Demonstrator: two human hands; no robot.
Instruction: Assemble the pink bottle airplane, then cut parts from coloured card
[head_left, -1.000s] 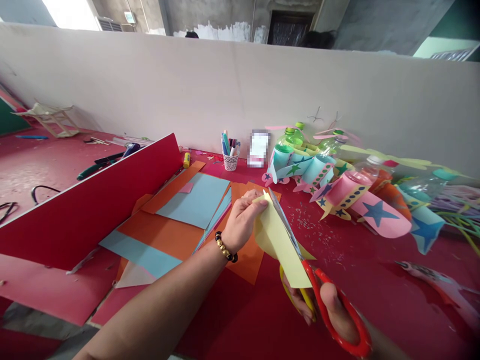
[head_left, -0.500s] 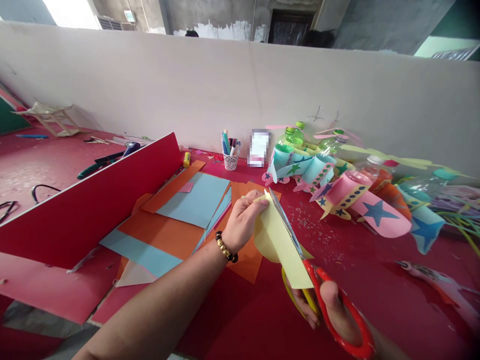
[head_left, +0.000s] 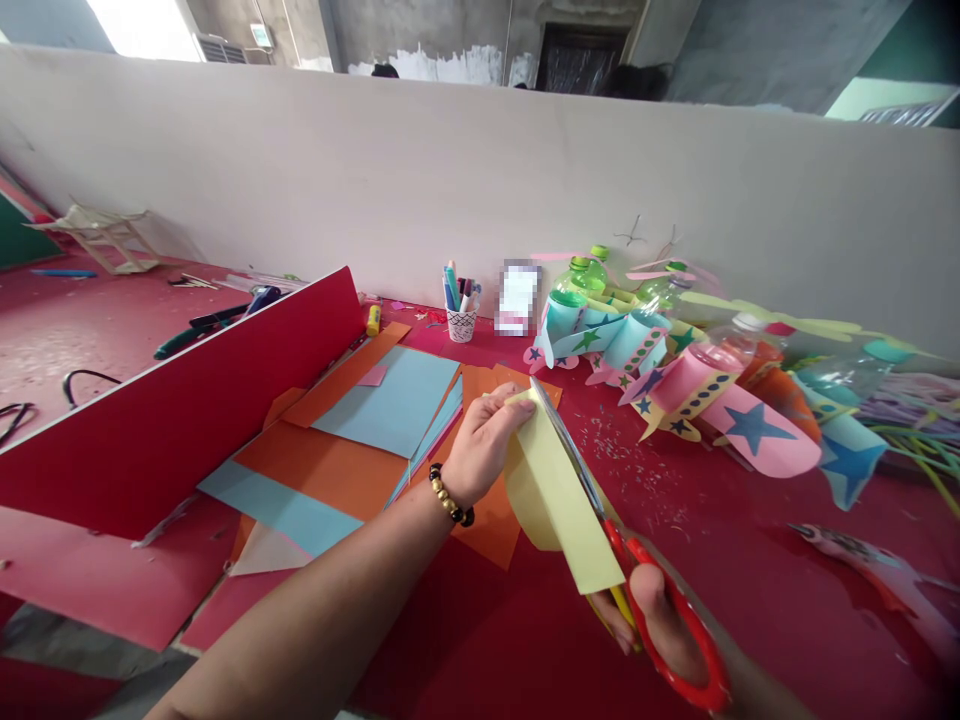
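Left hand (head_left: 480, 445) pinched the top corner of a yellow paper (head_left: 559, 495), held up over the red table (head_left: 750, 580). Right hand (head_left: 660, 625) was closed through the red scissors (head_left: 637, 580), blades probably nearly shut along the paper's edge.

yellow paper (head_left: 559, 490) hides most right hand (head_left: 660, 625) fingers; scissors (head_left: 660, 620) handle nears bottom edge; card (head_left: 517, 296) by pen cup (head_left: 460, 322) blurred.

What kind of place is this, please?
Probably a craft workshop: coloured paper sheets cover the red table, a cup of pens stands behind, decorated plastic bottles lie beside, and the right hand works scissors.
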